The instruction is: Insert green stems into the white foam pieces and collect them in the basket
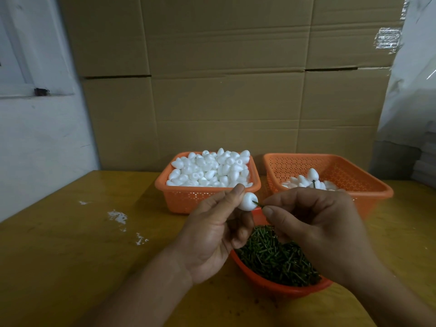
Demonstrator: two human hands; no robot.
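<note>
A person's left hand holds a white foam piece between thumb and fingertips above the near middle of a yellow wooden surface, fingers clamped around the piece. The right hand, just to its right, pinches a thin green stem between thumb and forefinger, the stem's tip meeting the hollow end of the foam piece; the other fingers are curled inward. Below both hands sits a red bowl heaped with loose green stems. On the far side of the surface stand two orange perforated baskets side by side: the left basket is piled high with plain white foam pieces, while the right basket holds a smaller cluster of foam pieces, at least one with a dark stem standing up from it. White foam crumbs are scattered on the surface at left. Stacked brown cardboard boxes form the backdrop, with a pale wall at far left.
</note>
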